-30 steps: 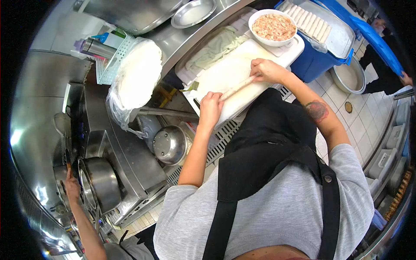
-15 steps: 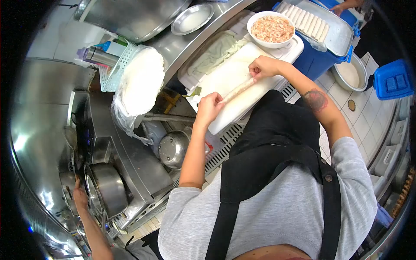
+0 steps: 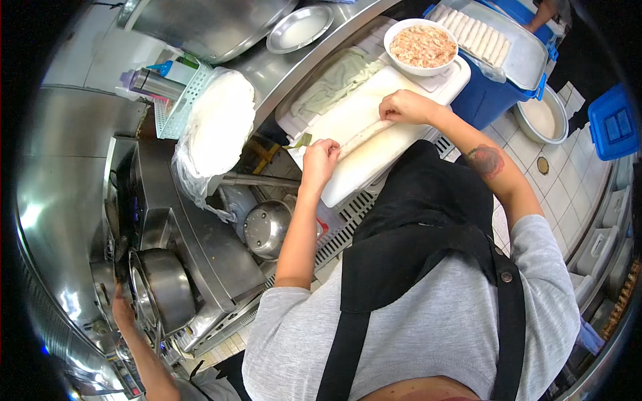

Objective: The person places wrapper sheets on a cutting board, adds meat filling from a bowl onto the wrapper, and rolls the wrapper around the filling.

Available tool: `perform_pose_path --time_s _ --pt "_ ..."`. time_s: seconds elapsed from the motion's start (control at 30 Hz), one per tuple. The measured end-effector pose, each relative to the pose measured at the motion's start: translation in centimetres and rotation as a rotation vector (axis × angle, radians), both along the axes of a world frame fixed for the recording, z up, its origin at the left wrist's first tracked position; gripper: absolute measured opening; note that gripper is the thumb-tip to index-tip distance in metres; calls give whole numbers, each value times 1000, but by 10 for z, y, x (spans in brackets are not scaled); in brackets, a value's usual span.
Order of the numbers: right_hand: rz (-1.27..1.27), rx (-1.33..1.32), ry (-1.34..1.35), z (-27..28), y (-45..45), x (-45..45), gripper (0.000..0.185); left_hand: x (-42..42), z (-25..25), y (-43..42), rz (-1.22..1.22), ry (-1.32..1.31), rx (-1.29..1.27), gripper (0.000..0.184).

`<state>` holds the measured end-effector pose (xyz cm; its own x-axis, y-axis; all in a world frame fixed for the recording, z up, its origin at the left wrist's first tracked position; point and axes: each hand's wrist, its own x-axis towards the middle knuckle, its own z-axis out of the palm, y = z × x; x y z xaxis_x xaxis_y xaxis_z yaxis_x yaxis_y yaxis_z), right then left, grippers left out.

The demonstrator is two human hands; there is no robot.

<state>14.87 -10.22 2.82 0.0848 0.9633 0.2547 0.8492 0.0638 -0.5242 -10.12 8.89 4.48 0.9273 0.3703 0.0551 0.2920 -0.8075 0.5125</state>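
Note:
A long, thin, pale roll (image 3: 363, 139) lies slantwise across the white cutting board (image 3: 338, 192), partly covered by my fingers. My left hand (image 3: 322, 160) pinches the roll's near-left end. At its other end, my right hand (image 3: 405, 107) is closed with fingertips pressed down on the wrapper. Beyond the roll, a pale flat wrapper sheet (image 3: 334, 122) spreads over the board. A white bowl (image 3: 390, 51) of pinkish, chunky filling (image 3: 422, 45) stands past my right hand.
Finished rolls (image 3: 476, 35) line a metal tray (image 3: 525, 57) on a blue container. A crumpled pale cloth (image 3: 338, 80) lies behind the board. Left are a stack of round white wrappers (image 3: 219, 123) and a pot (image 3: 167, 287). A co-worker's arm (image 3: 144, 347) reaches toward the stove.
The roll has turned slightly away from my body and looks more wrapped. My right hand has shifted a little left along it; my left hand stays at its end.

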Motion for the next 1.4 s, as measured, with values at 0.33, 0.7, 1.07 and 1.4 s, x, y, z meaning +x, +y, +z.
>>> perform_pose_path --time_s 0.33,0.7,1.07,1.4 --pt "14 -129 176 13 2 11 16 -2 3 4 -48 4 -30 29" --pt "-34 -256 87 6 32 28 14 19 -2 49 -81 183 -193 17" --pt "94 106 -127 4 29 -29 23 9 -3 9 19 -55 72 23" --pt "49 -78 -44 5 30 -15 26 0 -7 -5 -37 -98 236 25"
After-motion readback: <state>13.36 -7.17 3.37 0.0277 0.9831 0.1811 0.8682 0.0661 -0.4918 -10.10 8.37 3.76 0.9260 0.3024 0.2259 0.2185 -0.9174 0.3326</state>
